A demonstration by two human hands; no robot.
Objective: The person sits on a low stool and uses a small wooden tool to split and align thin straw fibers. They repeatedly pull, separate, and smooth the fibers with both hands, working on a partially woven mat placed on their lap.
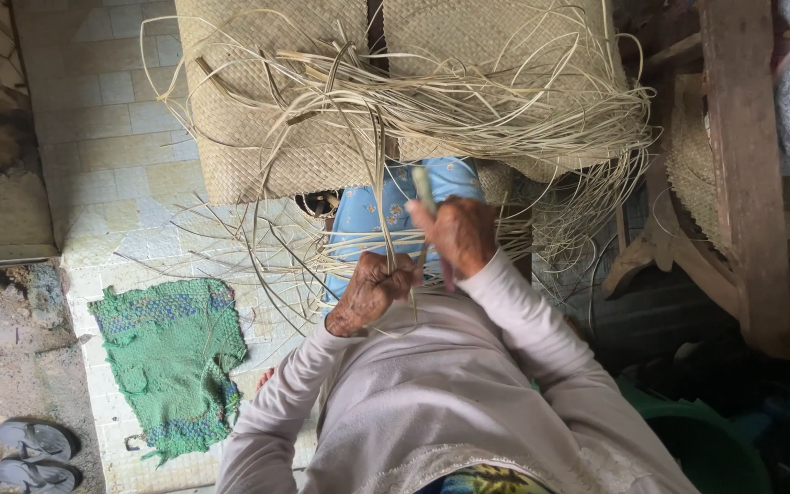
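We've got the big woven mat point(272, 101) draped over our lap so its loose strips point(505, 110) hang within reach. Left hand point(369, 291) pinches one strip taut, fingers clamped; right hand point(457, 236) grips a green-handled tool point(423, 187) for trimming, we'd guess.

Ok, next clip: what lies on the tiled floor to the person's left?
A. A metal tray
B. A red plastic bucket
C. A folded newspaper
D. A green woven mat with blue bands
D: a green woven mat with blue bands lies on the tiled floor, left of the left hand; a pair of sandals sits past it.
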